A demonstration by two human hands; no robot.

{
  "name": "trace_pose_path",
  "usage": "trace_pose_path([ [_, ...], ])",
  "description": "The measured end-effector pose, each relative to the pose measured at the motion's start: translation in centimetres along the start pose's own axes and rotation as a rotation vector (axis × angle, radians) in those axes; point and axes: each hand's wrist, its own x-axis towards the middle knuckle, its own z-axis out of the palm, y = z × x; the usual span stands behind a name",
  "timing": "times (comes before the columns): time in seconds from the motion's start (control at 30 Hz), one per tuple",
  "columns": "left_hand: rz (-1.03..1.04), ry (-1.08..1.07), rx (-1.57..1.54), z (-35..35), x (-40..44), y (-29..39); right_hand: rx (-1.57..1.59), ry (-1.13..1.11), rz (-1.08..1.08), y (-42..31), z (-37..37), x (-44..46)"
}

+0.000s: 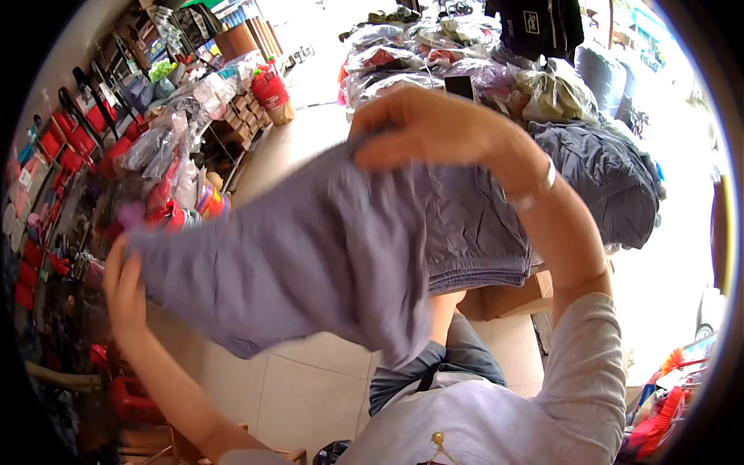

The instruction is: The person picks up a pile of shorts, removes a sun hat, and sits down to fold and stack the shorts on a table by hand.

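Stretched between my two hands is a pair of grey shorts [287,248], slightly blurred by motion, its gathered edge running along the top. My left hand [126,291] grips one end of that edge at the left, the thumb hidden behind the cloth. At the other end, higher up, my right hand [422,128] pinches the edge with bent fingers. Behind the shorts and partly covered by them lies a stack of folded grey garments [484,263] with elastic edges, close to my knees.
A large heap of dark grey clothing [601,174] sits to the right of the stack. Beyond are many plastic-wrapped bundles [395,58] and a dark phone-like object [459,87]. A cardboard box [515,301] stands under the stack. Crowded shelves [70,178] line the left side.
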Motion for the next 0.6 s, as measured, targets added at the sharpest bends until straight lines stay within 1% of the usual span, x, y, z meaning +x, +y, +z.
trace_pose_path([
  [0.03,-0.042,-0.02,-0.114,2.1,3.8,-1.5,-0.173,0.133,-0.024,2.5,-1.0,1.3],
  [0.07,-0.015,0.002,0.155,5.5,5.9,-0.3,-0.247,0.152,0.043,4.8,-2.6,2.4],
  [0.1,0.013,-0.142,0.104,7.0,9.0,-1.0,-0.29,0.279,0.148,5.8,-3.7,2.7],
  [0.13,0.067,-0.121,0.138,7.9,12.3,-1.3,-0.203,0.373,0.251,5.4,-5.4,2.5],
  [0.17,0.123,-0.102,0.167,8.7,15.0,-1.4,-0.265,0.587,0.202,5.6,-7.0,2.5],
  [0.2,0.216,-0.026,0.113,10.6,16.1,0.8,-0.133,0.686,0.039,10.3,-11.3,3.0],
  [0.23,0.306,0.05,0.056,12.6,16.5,4.2,-0.038,0.846,-0.085,4.7,-10.4,1.7],
  [0.3,0.495,0.096,-0.108,15.4,16.8,8.0,-0.241,0.936,-0.294,3.9,-13.2,-0.7],
  [0.33,0.489,0.094,-0.116,16.6,16.3,8.4,-0.17,0.98,-0.154,2.5,-12.9,-2.5],
  [0.4,0.625,0.054,-0.169,18.5,15.1,8.9,-0.247,0.993,-0.141,2.9,-12.9,-5.7],
  [0.43,0.603,0.053,-0.066,19.3,14.0,8.2,-0.251,0.989,-0.14,4.3,-13.1,-7.7],
  [0.47,0.598,0.036,-0.017,20.5,12.5,6.9,-0.585,0.914,-0.172,5.6,-12.8,-10.0],
  [0.5,0.753,0.056,0.177,21.4,11.5,5.1,-0.587,0.917,-0.109,6.6,-11.4,-11.4],
  [0.53,0.551,-0.026,-0.009,23.1,9.1,3.3,-0.591,0.917,-0.045,7.5,-9.9,-12.9],
  [0.57,0.624,-0.082,0.082,24.2,7.3,1.9,-0.262,0.994,0.112,8.2,-7.6,-14.3],
  [0.6,0.71,-0.128,0.08,25.5,5.6,-0.1,-0.291,0.933,0.143,9.1,-5.7,-16.1],
])
